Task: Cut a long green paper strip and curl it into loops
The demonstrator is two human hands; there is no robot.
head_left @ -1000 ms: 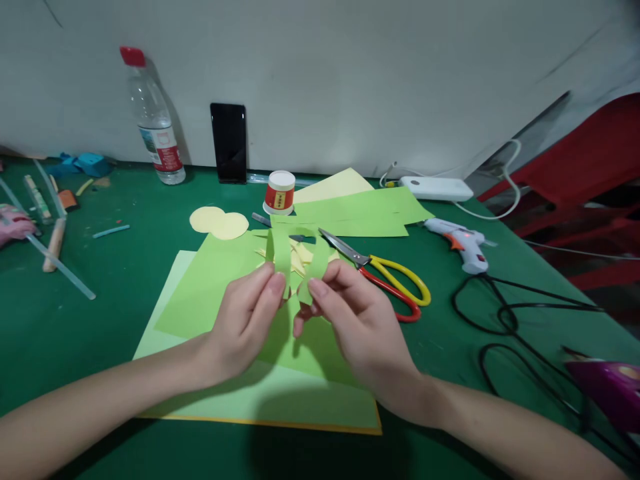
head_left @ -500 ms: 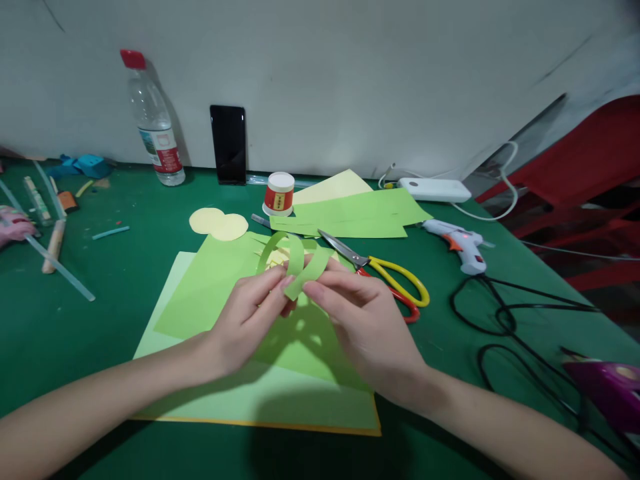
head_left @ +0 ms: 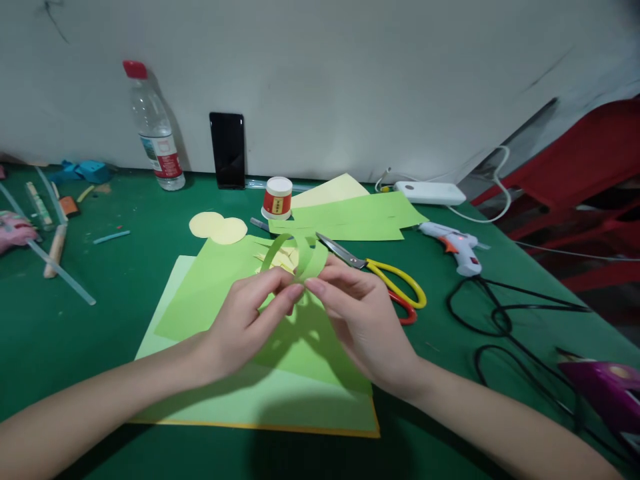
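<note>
Between my hands is a light-green paper strip (head_left: 303, 257) curled into loops. My left hand (head_left: 255, 308) pinches its lower end between thumb and fingers. From the other side my right hand (head_left: 357, 313) pinches the same strip, the two thumb tips almost meeting. Part of the strip is hidden behind my fingers. Green paper sheets (head_left: 210, 297) lie under my hands, on a paler green sheet (head_left: 210, 400). Small pale-yellow paper pieces (head_left: 285, 257) show behind the loops. Scissors with one yellow and one red handle (head_left: 395, 273) lie just beyond my right hand.
At right are a glue gun (head_left: 457, 247), its black cable (head_left: 493, 310), a white power strip (head_left: 430, 193) and a purple object (head_left: 603, 393). Behind stand a bottle (head_left: 160, 143), a phone (head_left: 228, 150) and a red-white cup (head_left: 277, 199). Pale-yellow discs (head_left: 227, 230) lie at left.
The strip's free end, which slanted toward me, is now curled round into a loop. My thumbs have come closer together. The view has shifted slightly.
</note>
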